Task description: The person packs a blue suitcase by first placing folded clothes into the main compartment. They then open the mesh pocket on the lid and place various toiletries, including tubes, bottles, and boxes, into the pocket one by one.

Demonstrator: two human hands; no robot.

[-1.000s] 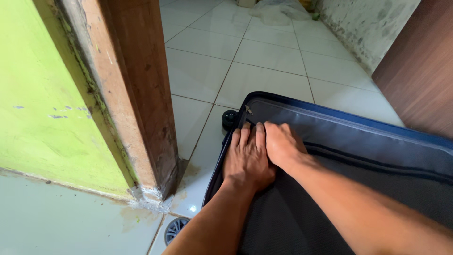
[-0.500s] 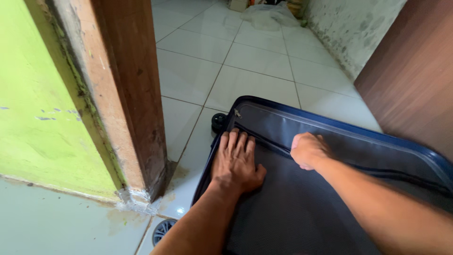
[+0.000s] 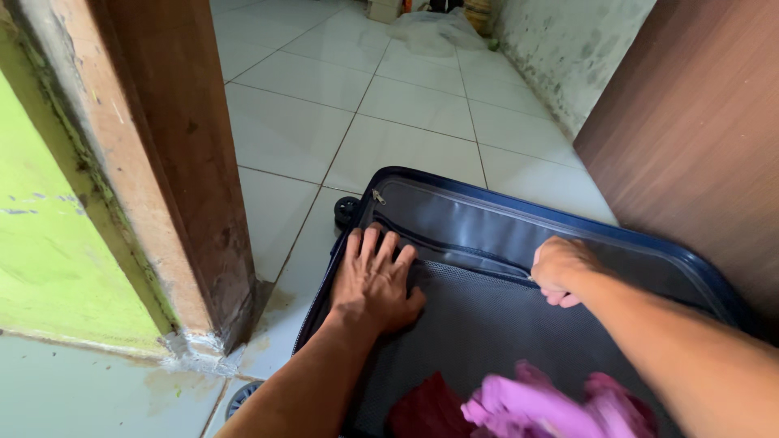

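Note:
An open dark blue suitcase [image 3: 519,212] lies on the tiled floor with a grey lining and a black mesh divider [image 3: 487,324] across it. My left hand [image 3: 372,280] presses flat on the mesh near the suitcase's left corner, fingers spread. My right hand [image 3: 560,269] is closed in a fist on the zipper pull along the divider's upper edge, right of the middle. Pink clothing [image 3: 535,405] and a dark red garment [image 3: 422,410] show at the bottom, under the mesh.
A brown wooden door frame [image 3: 170,154] and green wall [image 3: 40,243] stand to the left. A brown door panel [image 3: 698,138] is on the right. White floor tiles [image 3: 308,138] stretch ahead to a stained wall [image 3: 560,49] and a white bundle [image 3: 430,28]. A suitcase wheel [image 3: 347,211] sticks out.
My right hand has slid rightward along the divider's zipper, away from the left hand. The view has shifted, and pink and red clothing have come into sight.

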